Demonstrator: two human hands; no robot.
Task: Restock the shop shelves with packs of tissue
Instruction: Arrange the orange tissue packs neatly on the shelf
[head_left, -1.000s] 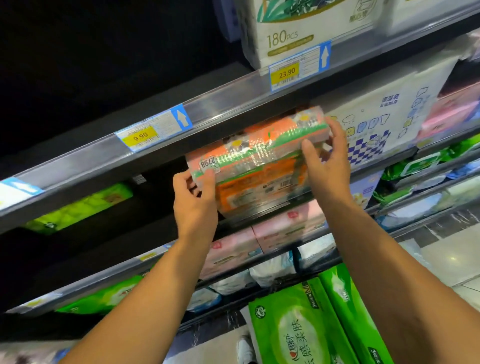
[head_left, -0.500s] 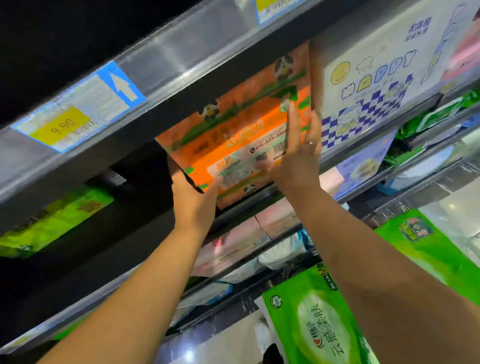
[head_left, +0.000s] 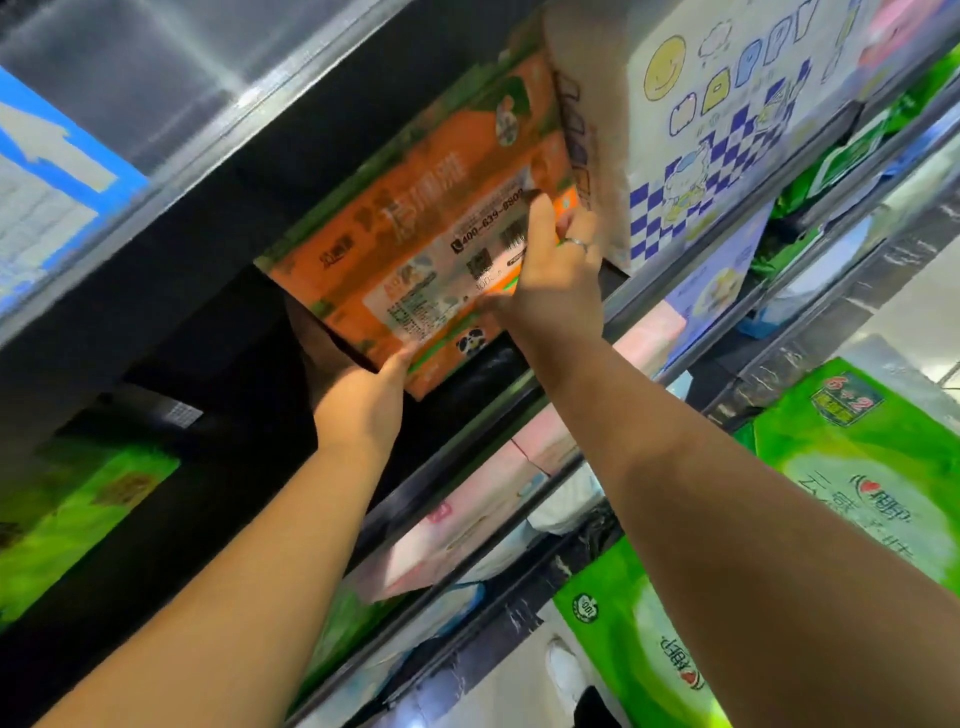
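An orange tissue pack (head_left: 415, 228) with green trim and panda pictures sits tilted in the shelf opening, its printed face turned towards me. My left hand (head_left: 358, 395) grips its lower left corner from below. My right hand (head_left: 550, 275), with a ring on one finger, presses flat against the pack's right side. The pack lies just left of a white pack with blue checks (head_left: 691, 145). Its far end is hidden under the shelf rail (head_left: 197, 98) above.
A blue and yellow price label (head_left: 47, 192) hangs on the rail at left. A green pack (head_left: 72, 514) lies deeper at left. Pink packs (head_left: 467, 519) fill the shelf below. Big green packs (head_left: 852, 467) stand at lower right above the floor.
The pack has gone from flat and outside the shelf to tilted up and pushed into the opening. Both hands followed it up and in, and my view has moved closer.
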